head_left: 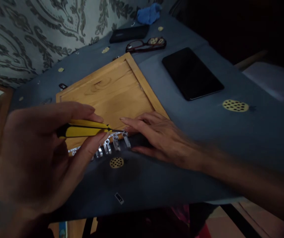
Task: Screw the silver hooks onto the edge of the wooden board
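My left hand (40, 155) is closed round a yellow-and-black screwdriver (86, 129), pinching its handle between thumb and fingers. The thin shaft points right, its tip at a small shiny metal piece (126, 140) on the near edge of a wooden board (112, 89). Several similar metal pieces (107, 146) stand in a row along that edge, partly hidden by my left hand. My right hand (157, 134) lies over the board's near right corner, fingers stretched out and thumb apart. Its fingertips are beside the rightmost metal piece; whether they press on it I cannot tell.
A black tablet (191, 73) lies right of the board on the grey-blue pineapple-print tablecloth (231, 142). Behind the board are eyeglasses (145, 45), a dark phone-like slab (129, 33) and a crumpled blue cloth (149, 14). A patterned curtain (57, 26) hangs along the far left.
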Available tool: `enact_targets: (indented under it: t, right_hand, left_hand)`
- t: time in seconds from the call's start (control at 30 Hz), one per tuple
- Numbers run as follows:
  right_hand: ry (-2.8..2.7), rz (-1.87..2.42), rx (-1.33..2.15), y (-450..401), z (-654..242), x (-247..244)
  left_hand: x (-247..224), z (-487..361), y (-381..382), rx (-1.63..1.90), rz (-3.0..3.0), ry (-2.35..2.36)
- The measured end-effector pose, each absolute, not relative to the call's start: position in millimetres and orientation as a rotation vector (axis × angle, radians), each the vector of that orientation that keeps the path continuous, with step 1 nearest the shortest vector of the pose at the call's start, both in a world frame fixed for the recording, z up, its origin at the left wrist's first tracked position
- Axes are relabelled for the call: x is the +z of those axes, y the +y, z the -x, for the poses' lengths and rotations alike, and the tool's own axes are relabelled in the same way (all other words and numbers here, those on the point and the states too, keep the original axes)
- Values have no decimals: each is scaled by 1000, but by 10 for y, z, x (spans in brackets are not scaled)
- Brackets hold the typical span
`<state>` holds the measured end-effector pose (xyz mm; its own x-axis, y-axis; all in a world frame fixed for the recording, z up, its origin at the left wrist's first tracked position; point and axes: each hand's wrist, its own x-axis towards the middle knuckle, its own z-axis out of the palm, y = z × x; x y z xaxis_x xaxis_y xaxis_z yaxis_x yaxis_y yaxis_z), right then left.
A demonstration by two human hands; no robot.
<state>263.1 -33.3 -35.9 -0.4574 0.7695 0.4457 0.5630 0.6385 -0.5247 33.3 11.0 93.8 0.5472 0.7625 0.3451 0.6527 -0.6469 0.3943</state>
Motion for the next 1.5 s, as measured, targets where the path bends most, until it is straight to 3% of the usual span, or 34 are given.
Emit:
enact_targets:
  t: [0.1,0.43,1.07,1.5]
  right_hand:
    - [-2188,1018,400,-333,-2639,-357]
    - [-2197,1019,392,-332,-2631,-376]
    - [-2185,999,397,-334,-2646,-372]
    - [-2192,1019,401,-344,-2642,-382]
  left_hand:
    - [880,-369,93,648,-2811,1168]
    - [849,-509,34,688,-2644,1557]
    - [807,-555,-21,783,-2570,1577]
    - [933,-551,78,585,-2734,1062]
